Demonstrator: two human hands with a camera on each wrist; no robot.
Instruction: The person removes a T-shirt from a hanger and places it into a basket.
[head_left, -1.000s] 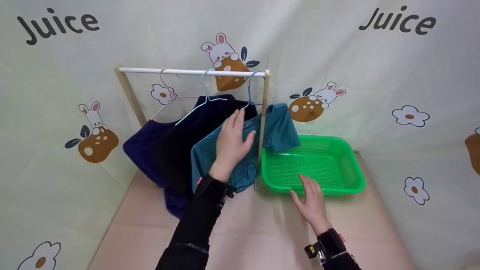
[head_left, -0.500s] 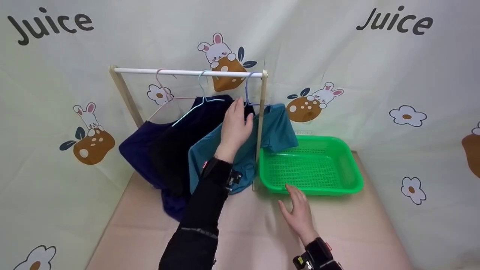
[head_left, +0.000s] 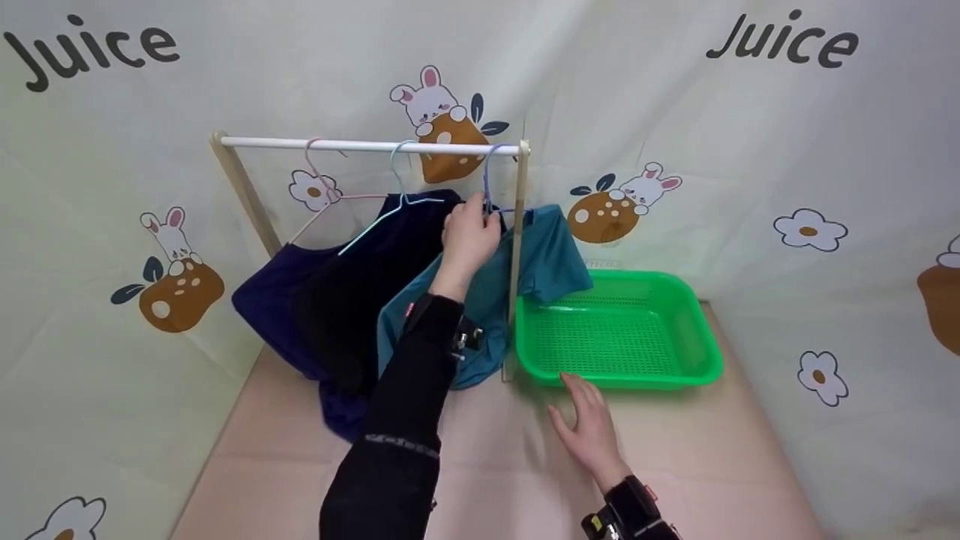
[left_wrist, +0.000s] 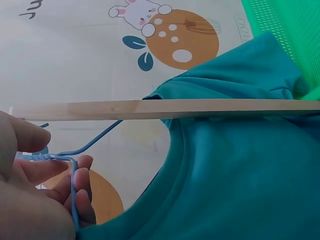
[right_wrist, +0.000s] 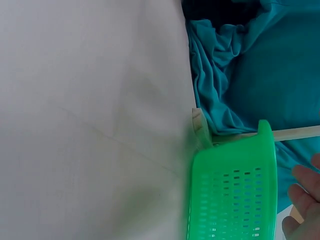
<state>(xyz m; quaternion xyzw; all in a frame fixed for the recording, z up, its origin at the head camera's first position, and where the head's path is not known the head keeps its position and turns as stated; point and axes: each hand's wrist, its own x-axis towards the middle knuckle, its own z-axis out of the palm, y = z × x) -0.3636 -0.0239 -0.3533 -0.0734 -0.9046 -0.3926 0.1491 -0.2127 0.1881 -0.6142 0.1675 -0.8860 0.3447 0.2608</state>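
My left hand (head_left: pixel 471 238) is at the neck of a blue clothes hanger (head_left: pixel 487 180), thumb and fingers around the twisted wire. In the left wrist view the fingers curl behind the hanger wire (left_wrist: pixel 100 135). A teal T-shirt (head_left: pixel 551 255) hangs from that hanger, one sleeve out past the rack's right wooden post (head_left: pixel 517 225) and over the basket's left side. The hook meets the white rail (head_left: pixel 345 143) near its right end. My right hand (head_left: pixel 589 431), fingers spread and holding nothing, hovers by the front rim of the green basket (head_left: pixel 709 337).
Further left on the rail hang a pink hanger (head_left: pixel 309 227) with a navy garment (head_left: pixel 270 300) and a mint hanger (head_left: pixel 367 231) with a black garment (head_left: pixel 352 292). A printed curtain (head_left: pixel 750 150) backs the pinkish table (head_left: pixel 495 457).
My left hand has moved up the teal T-shirt to the blue hanger's neck and closed its fingers there. My right hand has drawn slightly left and down from the basket.
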